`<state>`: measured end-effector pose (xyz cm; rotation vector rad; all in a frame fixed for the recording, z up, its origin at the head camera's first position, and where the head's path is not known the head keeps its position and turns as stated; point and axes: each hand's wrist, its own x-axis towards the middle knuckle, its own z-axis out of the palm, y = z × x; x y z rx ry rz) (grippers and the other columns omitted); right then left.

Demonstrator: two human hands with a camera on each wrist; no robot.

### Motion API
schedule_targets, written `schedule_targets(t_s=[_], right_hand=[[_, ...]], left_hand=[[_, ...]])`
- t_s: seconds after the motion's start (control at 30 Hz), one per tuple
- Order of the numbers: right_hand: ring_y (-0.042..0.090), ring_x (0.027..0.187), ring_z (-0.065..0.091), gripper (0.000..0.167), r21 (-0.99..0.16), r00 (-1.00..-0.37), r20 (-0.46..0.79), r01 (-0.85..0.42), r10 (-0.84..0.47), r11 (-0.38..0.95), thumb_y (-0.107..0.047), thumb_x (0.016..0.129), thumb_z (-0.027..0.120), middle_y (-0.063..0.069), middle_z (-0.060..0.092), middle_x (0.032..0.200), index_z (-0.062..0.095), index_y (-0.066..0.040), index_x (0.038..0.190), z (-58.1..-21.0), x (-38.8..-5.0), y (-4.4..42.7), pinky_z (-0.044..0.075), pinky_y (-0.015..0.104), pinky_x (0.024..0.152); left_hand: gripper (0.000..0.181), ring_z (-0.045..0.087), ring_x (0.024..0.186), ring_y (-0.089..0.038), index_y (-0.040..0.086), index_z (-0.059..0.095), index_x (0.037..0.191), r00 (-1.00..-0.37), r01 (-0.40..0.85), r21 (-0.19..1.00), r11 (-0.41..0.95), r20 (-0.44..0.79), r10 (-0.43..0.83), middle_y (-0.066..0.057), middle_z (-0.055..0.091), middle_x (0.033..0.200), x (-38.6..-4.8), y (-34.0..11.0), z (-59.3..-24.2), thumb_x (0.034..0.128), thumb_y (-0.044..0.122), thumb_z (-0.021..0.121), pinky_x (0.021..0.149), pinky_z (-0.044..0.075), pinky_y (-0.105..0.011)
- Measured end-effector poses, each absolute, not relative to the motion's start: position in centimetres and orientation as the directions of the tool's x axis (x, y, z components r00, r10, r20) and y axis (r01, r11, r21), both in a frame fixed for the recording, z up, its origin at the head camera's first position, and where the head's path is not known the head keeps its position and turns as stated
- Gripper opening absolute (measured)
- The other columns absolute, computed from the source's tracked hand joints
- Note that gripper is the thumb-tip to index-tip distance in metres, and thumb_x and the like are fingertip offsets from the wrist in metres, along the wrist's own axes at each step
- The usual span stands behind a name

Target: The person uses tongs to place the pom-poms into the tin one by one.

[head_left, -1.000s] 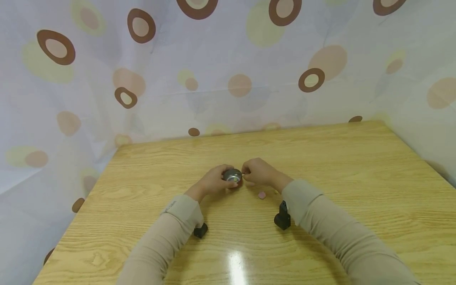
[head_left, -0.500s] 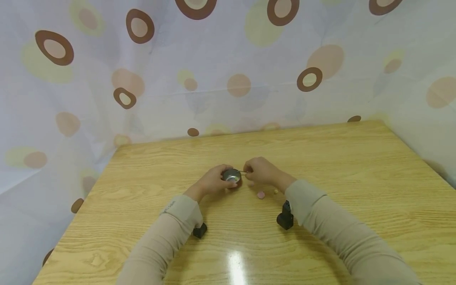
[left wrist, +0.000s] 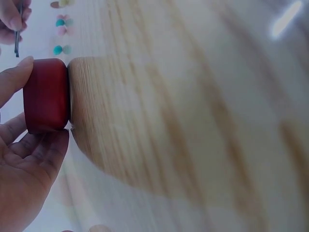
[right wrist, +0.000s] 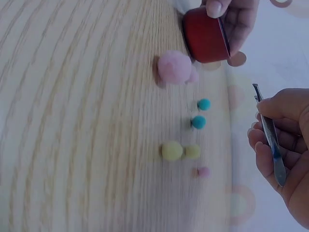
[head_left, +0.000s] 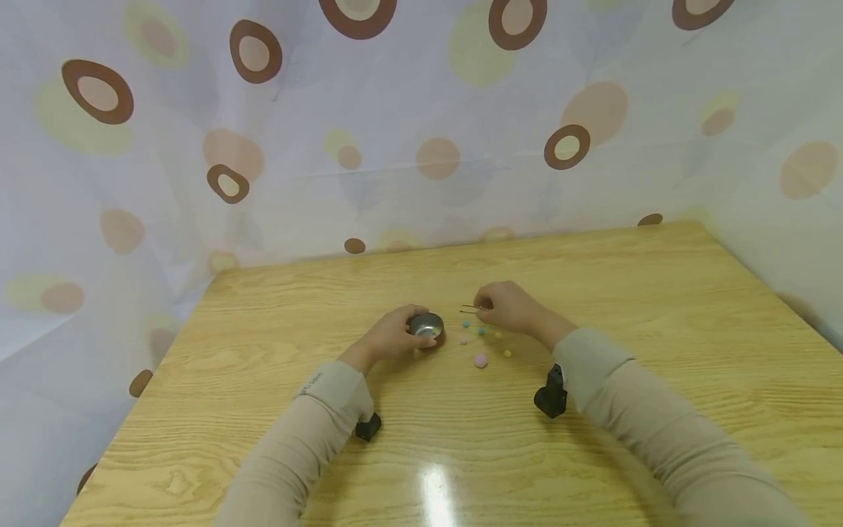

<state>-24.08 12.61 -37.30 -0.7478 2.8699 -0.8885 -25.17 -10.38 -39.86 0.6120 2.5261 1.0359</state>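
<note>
My left hand [head_left: 390, 334] grips a small round bowl [head_left: 426, 323] standing on the table. Its outside shows red in the left wrist view [left wrist: 47, 99], its inside silvery. A small yellow spot lies inside the bowl. My right hand [head_left: 516, 307] is raised to the bowl's right and pinches metal tweezers [right wrist: 270, 133] between thumb and fingers. The tweezers' tips stand apart, with nothing between them. Below lie several small fuzzy balls: a large pink ball [right wrist: 175, 67], a teal ball [right wrist: 198, 122], a yellow ball [right wrist: 172, 151] and a small pink ball [right wrist: 203, 171].
The wooden table [head_left: 263, 410] reaches back to a white curtain [head_left: 395, 95] with brown and beige circles. Black wrist cameras hang beneath both sleeves, one of them a black camera [head_left: 552, 395] on the right.
My right hand has moved from the bowl's rim to the right with the tweezers, uncovering several balls. My left hand and the bowl have stayed in place.
</note>
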Motion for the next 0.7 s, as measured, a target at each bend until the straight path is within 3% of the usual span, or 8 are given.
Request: schedule_targets(t_s=[0.7], right_hand=[[0.018, 0.069, 0.052, 0.014, -0.504, -0.917, 0.046, -0.364, -0.396, 0.784, -0.009, 0.080, 0.060, 0.006, 0.059, 0.077, 0.061, 0.003, 0.087, -38.4, -23.9, 16.1, 0.044, 0.034, 0.065]], left_hand=[[0.058, 0.049, 0.100, -0.021, 0.004, 0.040, 0.124, -0.842, 0.287, 0.718, 0.635, -0.128, 0.525, -0.008, 0.048, 0.115, -25.1, -10.5, -39.8, 0.0771, 0.025, 0.066, 0.081, 0.042, -0.032]])
